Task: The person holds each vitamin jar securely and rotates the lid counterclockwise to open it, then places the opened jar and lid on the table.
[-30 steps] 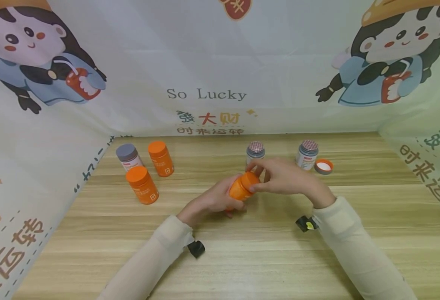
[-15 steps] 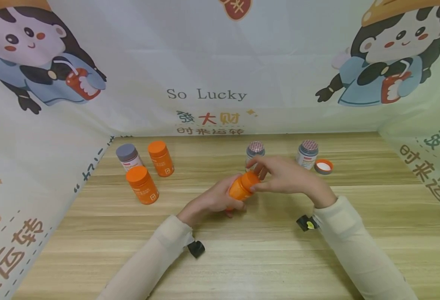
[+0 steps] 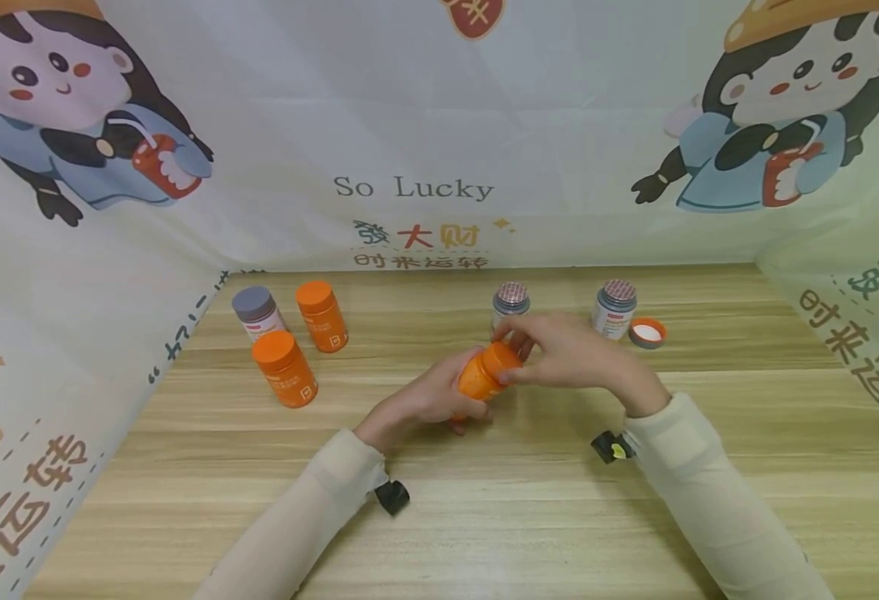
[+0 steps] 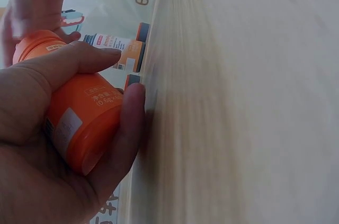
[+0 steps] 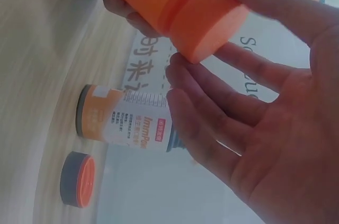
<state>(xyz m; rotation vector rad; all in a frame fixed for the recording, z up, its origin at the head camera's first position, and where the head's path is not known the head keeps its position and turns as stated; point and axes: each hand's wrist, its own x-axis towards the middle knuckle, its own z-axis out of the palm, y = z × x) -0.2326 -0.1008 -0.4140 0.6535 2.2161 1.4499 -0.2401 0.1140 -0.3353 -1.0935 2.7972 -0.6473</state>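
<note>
An orange bottle (image 3: 476, 382) leans to the right above the table, gripped by my left hand (image 3: 435, 393). In the left wrist view the thumb and fingers wrap round its body (image 4: 85, 113). My right hand (image 3: 574, 354) pinches the bottle's orange cap (image 3: 502, 360) between thumb and fingertips. The right wrist view has the thumb on one side of the cap (image 5: 209, 23) and fingertips at the other, the lower fingers spread apart. The cap sits on the bottle's neck. Just behind the right fingers is a white bottle (image 3: 511, 300) with a patterned pinkish top, partly hidden.
A second white bottle (image 3: 613, 317) with a patterned top stands at back right, beside an upturned grey-and-orange cap (image 3: 647, 333). At left are two orange bottles (image 3: 322, 317) and a grey-capped bottle (image 3: 254, 308). A printed cloth (image 3: 559, 125) borders the wooden table (image 3: 499, 525).
My right fingers loosened from the cap half a second ago and now close on it again. The left hand and bottle stay nearly still.
</note>
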